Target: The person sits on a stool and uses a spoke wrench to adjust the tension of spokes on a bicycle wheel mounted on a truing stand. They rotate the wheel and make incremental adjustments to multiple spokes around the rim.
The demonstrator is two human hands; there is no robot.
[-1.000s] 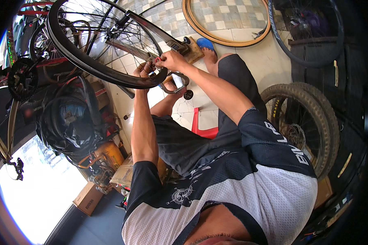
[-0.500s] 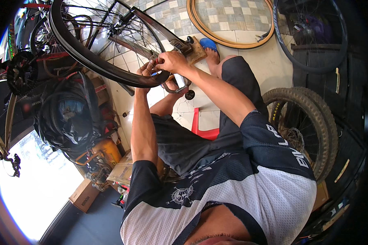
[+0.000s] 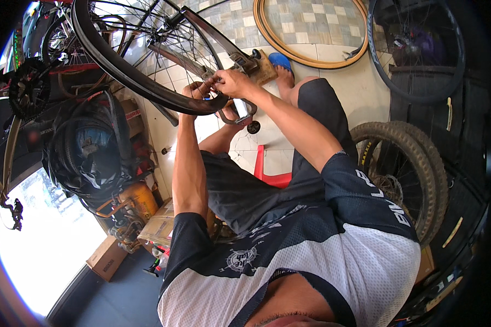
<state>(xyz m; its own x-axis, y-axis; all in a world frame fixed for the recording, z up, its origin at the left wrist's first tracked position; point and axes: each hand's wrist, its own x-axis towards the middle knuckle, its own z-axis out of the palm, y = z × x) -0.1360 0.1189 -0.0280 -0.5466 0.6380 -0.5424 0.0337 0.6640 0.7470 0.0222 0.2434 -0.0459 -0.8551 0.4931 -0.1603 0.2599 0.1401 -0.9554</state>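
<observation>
Tiled workshop floor (image 3: 333, 82), upper centre of frame, your 2 hands, left hand (image 3: 193, 92) and right hand (image 3: 232, 82), both closed on the black bicycle wheel (image 3: 131, 71) rim.

Two hands, the left hand (image 3: 193, 92) and right hand (image 3: 232, 82), meet at one spoked bicycle wheel (image 3: 142, 60). Two knobby tyres (image 3: 414, 174) lean together at the right. One tan tyre (image 3: 311, 54) lies on the floor, and one red stool (image 3: 270, 174) stands below.

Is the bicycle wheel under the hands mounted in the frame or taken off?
Mounted: the wheel sits between the frame's tubes, and both hands, left and right, grip its rim.
</observation>
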